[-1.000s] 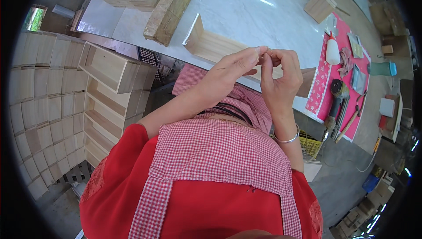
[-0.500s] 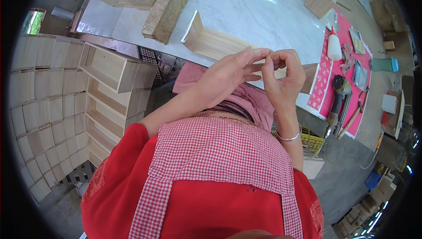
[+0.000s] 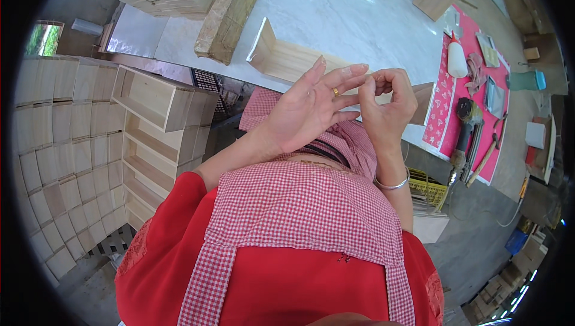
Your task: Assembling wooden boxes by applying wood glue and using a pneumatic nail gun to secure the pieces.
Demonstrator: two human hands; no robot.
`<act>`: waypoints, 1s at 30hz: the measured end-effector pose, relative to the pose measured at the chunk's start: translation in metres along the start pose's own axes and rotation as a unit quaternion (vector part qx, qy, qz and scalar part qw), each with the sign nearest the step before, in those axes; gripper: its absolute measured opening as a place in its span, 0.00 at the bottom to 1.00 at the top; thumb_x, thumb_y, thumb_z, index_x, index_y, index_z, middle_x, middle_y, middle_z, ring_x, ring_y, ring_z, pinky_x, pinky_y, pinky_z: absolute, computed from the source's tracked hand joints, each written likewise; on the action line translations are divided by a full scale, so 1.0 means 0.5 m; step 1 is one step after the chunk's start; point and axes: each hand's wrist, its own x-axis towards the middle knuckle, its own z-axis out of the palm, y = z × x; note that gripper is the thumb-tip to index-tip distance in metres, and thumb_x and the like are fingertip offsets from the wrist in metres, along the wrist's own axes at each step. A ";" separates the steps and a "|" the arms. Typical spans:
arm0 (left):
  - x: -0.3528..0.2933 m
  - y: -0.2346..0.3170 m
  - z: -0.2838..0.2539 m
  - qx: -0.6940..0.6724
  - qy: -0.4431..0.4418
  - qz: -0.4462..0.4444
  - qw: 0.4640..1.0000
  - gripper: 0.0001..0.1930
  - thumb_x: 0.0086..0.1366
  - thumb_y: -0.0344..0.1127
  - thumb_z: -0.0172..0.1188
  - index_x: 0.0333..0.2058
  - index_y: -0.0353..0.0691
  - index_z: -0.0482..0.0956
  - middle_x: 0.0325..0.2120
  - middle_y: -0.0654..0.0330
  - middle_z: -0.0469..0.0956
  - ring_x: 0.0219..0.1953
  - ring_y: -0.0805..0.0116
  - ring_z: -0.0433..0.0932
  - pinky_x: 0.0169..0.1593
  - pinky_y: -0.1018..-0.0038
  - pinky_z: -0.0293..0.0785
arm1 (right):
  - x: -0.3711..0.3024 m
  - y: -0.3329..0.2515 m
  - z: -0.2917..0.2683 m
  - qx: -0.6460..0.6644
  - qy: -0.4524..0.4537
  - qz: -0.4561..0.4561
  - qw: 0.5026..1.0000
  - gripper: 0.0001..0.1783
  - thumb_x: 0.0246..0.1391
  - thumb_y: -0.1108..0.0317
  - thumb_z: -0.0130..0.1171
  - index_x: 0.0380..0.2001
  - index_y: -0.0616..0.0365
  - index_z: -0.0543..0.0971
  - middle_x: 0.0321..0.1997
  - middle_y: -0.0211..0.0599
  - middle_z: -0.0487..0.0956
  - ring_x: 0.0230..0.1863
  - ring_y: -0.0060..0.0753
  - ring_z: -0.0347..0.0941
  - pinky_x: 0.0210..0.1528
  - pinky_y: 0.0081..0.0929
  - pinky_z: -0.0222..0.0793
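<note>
Thumb and forefinger of the right hand (image 3: 389, 107) seem to meet beside the left fingertips; whether they grip anything, I cannot tell. A small piece there could drop if so slight a pinch loosened. The left hand (image 3: 308, 107) is empty, palm showing, fingers spread toward the right. Just beyond both, a wooden box (image 3: 293, 61), partly hidden, lies along the near edge of the table (image 3: 335, 23).
</note>
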 end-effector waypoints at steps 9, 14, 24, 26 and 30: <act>0.005 0.013 -0.009 -0.045 -0.022 0.020 0.999 0.39 0.73 0.64 0.30 0.68 0.37 0.56 0.67 0.52 0.59 0.67 0.56 0.60 0.69 0.57 0.54 | 0.012 -0.010 -0.001 0.000 -0.018 -0.004 1.000 0.03 0.55 0.77 0.60 0.34 0.64 0.79 0.29 0.33 0.76 0.29 0.24 0.69 0.32 0.22 0.65; 0.005 -0.007 -0.027 -0.024 -0.041 0.012 0.999 0.37 0.73 0.64 0.32 0.69 0.42 0.56 0.66 0.56 0.59 0.64 0.59 0.63 0.66 0.59 0.57 | 0.007 -0.028 0.001 -0.024 -0.057 -0.016 0.998 0.05 0.53 0.78 0.60 0.35 0.64 0.80 0.29 0.38 0.78 0.29 0.33 0.72 0.34 0.28 0.67; -0.015 -0.002 -0.028 0.038 -0.025 -0.003 0.999 0.31 0.75 0.56 0.39 0.68 0.43 0.57 0.64 0.59 0.61 0.64 0.64 0.62 0.64 0.64 0.60 | 0.009 -0.013 0.007 0.053 -0.102 0.013 0.993 0.03 0.53 0.78 0.57 0.27 0.64 0.74 0.25 0.33 0.72 0.28 0.25 0.66 0.32 0.23 0.62; -0.022 0.005 -0.032 0.030 -0.028 -0.017 0.999 0.30 0.75 0.52 0.44 0.68 0.42 0.58 0.64 0.57 0.62 0.64 0.65 0.63 0.63 0.67 0.63 | 0.007 -0.013 0.012 0.056 -0.106 0.004 0.993 0.04 0.55 0.78 0.56 0.27 0.65 0.73 0.25 0.31 0.71 0.28 0.22 0.64 0.33 0.22 0.61; -0.033 0.041 -0.034 0.298 -0.006 0.045 0.954 0.27 0.73 0.41 0.52 0.66 0.39 0.61 0.59 0.56 0.68 0.60 0.67 0.69 0.60 0.71 0.66 | 0.006 -0.005 0.036 0.066 -0.093 -0.006 0.993 0.05 0.48 0.79 0.56 0.23 0.63 0.70 0.23 0.36 0.70 0.25 0.29 0.64 0.29 0.26 0.60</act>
